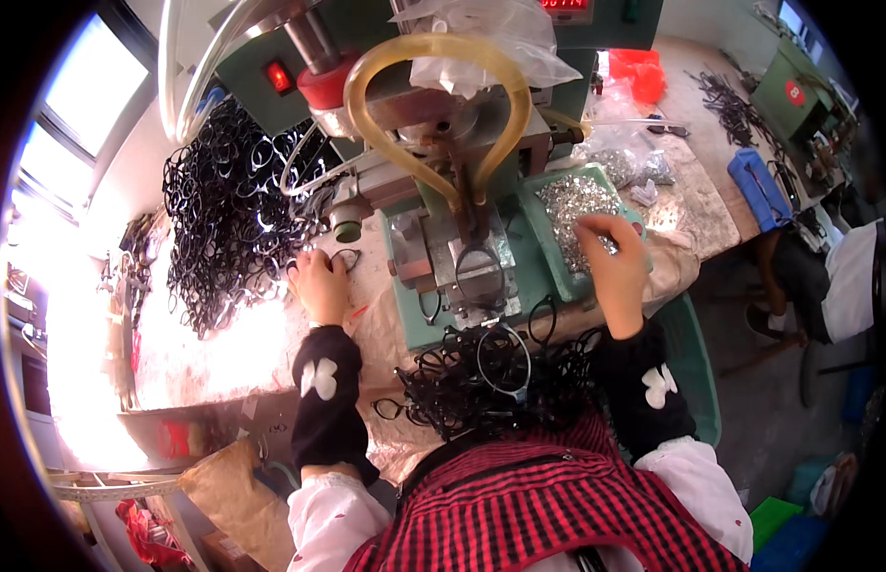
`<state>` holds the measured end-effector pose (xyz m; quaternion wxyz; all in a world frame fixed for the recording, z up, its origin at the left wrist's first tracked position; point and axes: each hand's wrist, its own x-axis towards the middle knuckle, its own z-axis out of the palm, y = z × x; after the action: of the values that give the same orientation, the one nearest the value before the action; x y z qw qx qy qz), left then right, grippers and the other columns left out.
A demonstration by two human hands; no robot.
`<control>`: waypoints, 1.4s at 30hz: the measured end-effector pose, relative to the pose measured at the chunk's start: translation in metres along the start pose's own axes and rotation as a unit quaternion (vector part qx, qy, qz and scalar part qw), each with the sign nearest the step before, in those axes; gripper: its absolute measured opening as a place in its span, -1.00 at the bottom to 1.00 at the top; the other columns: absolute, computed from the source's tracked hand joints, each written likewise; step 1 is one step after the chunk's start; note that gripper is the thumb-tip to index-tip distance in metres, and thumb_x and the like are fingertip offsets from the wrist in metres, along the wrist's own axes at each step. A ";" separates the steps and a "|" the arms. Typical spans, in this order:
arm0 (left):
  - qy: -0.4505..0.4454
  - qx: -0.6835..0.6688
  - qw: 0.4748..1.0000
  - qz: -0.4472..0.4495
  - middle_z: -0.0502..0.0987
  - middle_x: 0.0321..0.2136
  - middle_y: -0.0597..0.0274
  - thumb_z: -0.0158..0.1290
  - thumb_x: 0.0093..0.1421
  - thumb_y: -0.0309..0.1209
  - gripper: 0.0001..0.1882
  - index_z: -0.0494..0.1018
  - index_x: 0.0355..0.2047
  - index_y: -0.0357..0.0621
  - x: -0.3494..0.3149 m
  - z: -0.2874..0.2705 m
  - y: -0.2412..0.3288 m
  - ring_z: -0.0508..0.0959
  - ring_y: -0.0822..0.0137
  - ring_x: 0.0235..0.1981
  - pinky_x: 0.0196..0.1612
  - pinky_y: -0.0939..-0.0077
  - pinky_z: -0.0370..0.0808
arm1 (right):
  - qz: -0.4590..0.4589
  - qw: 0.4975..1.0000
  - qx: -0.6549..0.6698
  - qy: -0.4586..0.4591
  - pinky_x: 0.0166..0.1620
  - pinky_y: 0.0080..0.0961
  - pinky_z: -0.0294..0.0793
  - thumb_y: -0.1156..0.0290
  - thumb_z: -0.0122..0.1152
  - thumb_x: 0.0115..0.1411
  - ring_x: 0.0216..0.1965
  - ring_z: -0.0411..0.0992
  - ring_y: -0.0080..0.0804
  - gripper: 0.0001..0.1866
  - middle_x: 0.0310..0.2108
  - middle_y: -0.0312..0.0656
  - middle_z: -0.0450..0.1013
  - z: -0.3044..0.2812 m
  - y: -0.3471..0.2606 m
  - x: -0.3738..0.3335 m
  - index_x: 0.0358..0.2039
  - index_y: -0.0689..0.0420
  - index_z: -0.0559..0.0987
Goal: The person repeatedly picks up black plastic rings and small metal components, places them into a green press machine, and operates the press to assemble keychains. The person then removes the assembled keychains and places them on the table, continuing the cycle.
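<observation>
We count two heaps of black eyeglass frames, one far-left heap [214, 214] and one near heap [443, 386], plus one green tray [549, 250] of silvery metal bits [574, 195], right of one press [428, 124]. Our left hand [317, 275] curls half-open against a single frame [357, 254]; our right hand [610, 253] bends over the tray, fingers nearly together. We cannot tell whether either grips anything. The counter [233, 367] is pale and stained; a window [95, 76] stands left, a person [848, 286] right.

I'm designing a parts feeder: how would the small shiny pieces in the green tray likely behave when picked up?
The small shiny pieces are probably light, since each looks tiny. Their glint suggests stiff, perhaps slippery metal. Heaped loosely in the green tray, they may slide when one is lifted.
</observation>
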<state>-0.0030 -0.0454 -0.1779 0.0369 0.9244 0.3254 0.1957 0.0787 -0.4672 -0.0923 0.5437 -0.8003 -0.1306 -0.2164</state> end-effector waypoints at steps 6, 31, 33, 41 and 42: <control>0.090 -0.029 0.986 0.136 0.61 -0.20 0.03 0.09 0.25 -0.42 -0.90 0.55 -0.29 -0.15 -0.021 -0.046 0.021 0.54 -0.04 -0.17 -0.06 0.13 0.44 | 0.016 0.998 -0.055 0.033 -0.12 -0.47 0.47 0.65 0.35 0.12 -0.24 0.56 -0.37 -0.88 -0.33 -0.16 0.60 -0.063 0.020 -0.030 -0.29 0.26 0.66; 0.194 -0.678 0.675 0.218 0.57 -0.05 -0.11 -0.14 0.50 -0.41 -0.76 0.41 0.03 -0.27 -0.080 -0.202 0.093 0.58 0.06 -0.04 0.06 0.10 0.58 | 0.119 0.908 0.370 -0.158 -0.01 -0.55 0.44 0.65 0.29 0.13 -0.12 0.50 -0.52 -0.52 -0.10 -0.22 0.52 0.043 -0.110 0.000 0.09 0.29 0.45; 0.171 -0.593 0.706 0.347 0.54 -0.01 -0.18 -0.15 0.47 -0.43 -0.75 0.39 0.04 -0.28 -0.084 -0.213 0.101 0.56 0.03 0.02 0.07 0.07 0.58 | 0.111 0.919 0.346 -0.155 0.13 -0.47 0.43 0.66 0.22 0.17 0.05 0.48 -0.40 -0.47 0.06 -0.12 0.48 0.032 -0.127 -0.011 0.18 0.32 0.40; 0.070 -0.350 0.755 0.550 0.68 -0.13 0.19 0.25 -0.20 -0.53 -0.58 0.68 -0.22 -0.07 -0.092 -0.186 0.151 0.66 0.03 -0.19 0.05 -0.03 0.61 | -0.168 0.955 -0.233 -0.080 0.20 -0.01 0.37 0.37 0.36 0.12 0.18 0.38 0.18 -0.73 0.01 0.06 0.49 0.002 0.004 0.006 -0.18 0.20 0.62; 0.067 -0.348 0.756 0.551 0.68 -0.13 0.19 0.25 -0.19 -0.53 -0.59 0.68 -0.22 -0.06 -0.093 -0.183 0.153 0.66 0.06 -0.19 0.05 -0.03 0.61 | -0.155 0.939 -0.301 -0.061 0.19 -0.01 0.38 0.39 0.38 0.10 0.18 0.39 0.17 -0.79 -0.01 0.06 0.49 -0.004 0.017 0.008 -0.26 0.18 0.64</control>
<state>-0.0501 -0.2339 -0.0107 0.2197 0.8520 -0.3289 0.3430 0.0922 -0.4777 -0.1008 0.2285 -0.9080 -0.2148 -0.2776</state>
